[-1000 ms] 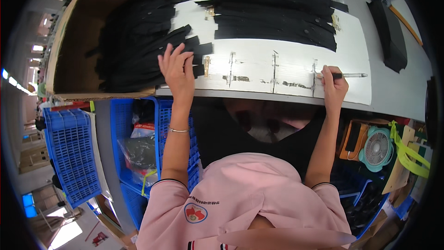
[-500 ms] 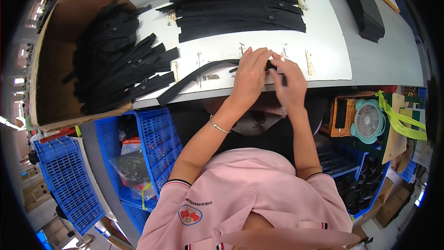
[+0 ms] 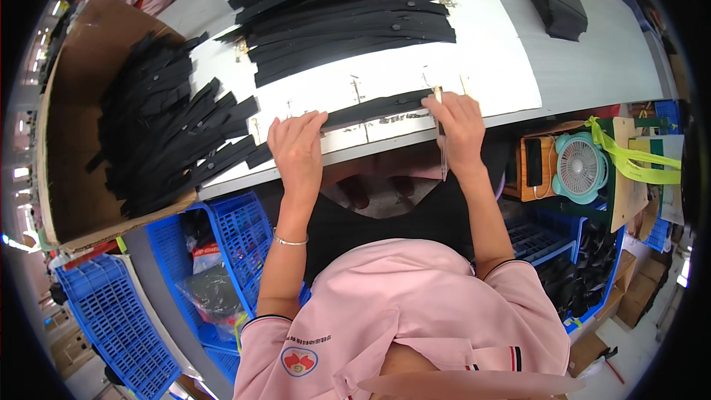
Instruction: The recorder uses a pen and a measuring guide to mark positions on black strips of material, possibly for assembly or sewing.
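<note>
A flat black fabric strip (image 3: 381, 106) lies stretched sideways along the near part of the white board (image 3: 496, 52), over marks and tape bits. My left hand (image 3: 298, 154) rests on its left end with fingers stretched out and pressing down. The strip's tail shows beyond this hand, to the left. At the right end, my right hand (image 3: 461, 127) has its fingers closed around a slim, pale pen-like stick (image 3: 443, 150), held upright across the strip's end. Those fingertips touch or nearly touch the strip; exactly which I cannot tell.
Many black strips (image 3: 341, 11) lie in rows at the board's far side. A cardboard box (image 3: 67, 141) with more loose strips stands at the left. A black folded piece (image 3: 552, 0) lies far right. Below the table are blue crates (image 3: 244, 233) and a teal fan (image 3: 581, 167).
My hands have moved apart, the left one going left along the strip. The strip, bent and bunched between my fingers before, now lies straight on the board. The view has shifted slightly.
</note>
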Demonstrator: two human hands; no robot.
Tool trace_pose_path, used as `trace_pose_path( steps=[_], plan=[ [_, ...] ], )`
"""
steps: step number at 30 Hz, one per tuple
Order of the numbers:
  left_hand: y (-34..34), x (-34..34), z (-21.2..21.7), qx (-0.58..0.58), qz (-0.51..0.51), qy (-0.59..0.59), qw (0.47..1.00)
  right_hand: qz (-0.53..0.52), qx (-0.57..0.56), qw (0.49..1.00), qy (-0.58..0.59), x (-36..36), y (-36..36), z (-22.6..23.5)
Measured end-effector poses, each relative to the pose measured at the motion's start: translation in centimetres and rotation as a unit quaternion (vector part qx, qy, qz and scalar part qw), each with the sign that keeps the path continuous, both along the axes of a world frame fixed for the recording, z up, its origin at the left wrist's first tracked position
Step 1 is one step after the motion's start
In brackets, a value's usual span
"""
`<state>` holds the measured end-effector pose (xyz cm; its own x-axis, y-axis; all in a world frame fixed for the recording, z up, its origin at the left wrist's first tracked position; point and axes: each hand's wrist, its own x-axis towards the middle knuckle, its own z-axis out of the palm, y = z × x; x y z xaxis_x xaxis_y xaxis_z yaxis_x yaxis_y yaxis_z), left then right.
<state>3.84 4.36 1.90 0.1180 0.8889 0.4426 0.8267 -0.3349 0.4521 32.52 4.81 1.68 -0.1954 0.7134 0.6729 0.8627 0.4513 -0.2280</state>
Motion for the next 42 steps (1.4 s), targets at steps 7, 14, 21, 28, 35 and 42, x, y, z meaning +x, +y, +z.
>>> trace_pose_path(
  steps=[7, 14, 21, 28, 35, 42],
  plan=[
    [-2.5, 0.9, -0.6, -0.051, 0.044, 0.064, 0.996, -0.042, -0.054, 0.998, 0.010, -0.6, -2.1, -0.4],
    [-5.0, 2.0, -0.8, -0.110, 0.059, 0.061, 0.990, -0.107, -0.085, 0.990, -0.029, 2.1, -2.2, -1.2],
    [-5.3, 0.3, -0.6, -0.105, 0.033, 0.034, 0.993, -0.090, -0.085, 0.992, -0.022, 2.5, -2.2, -2.0],
    [-2.5, -2.3, -0.2, -0.085, 0.001, 0.017, 0.996, -0.101, -0.076, 0.992, -0.029, 2.3, -2.3, -2.4],
    [-3.6, -3.6, -0.4, -0.095, 0.059, 0.069, 0.991, -0.098, -0.074, 0.992, -0.037, 2.6, -2.4, -2.1],
    [-4.2, -3.7, -0.7, -0.096, 0.086, 0.066, 0.989, -0.102, -0.126, 0.986, -0.039, 1.1, -2.1, 0.5]
  ],
)
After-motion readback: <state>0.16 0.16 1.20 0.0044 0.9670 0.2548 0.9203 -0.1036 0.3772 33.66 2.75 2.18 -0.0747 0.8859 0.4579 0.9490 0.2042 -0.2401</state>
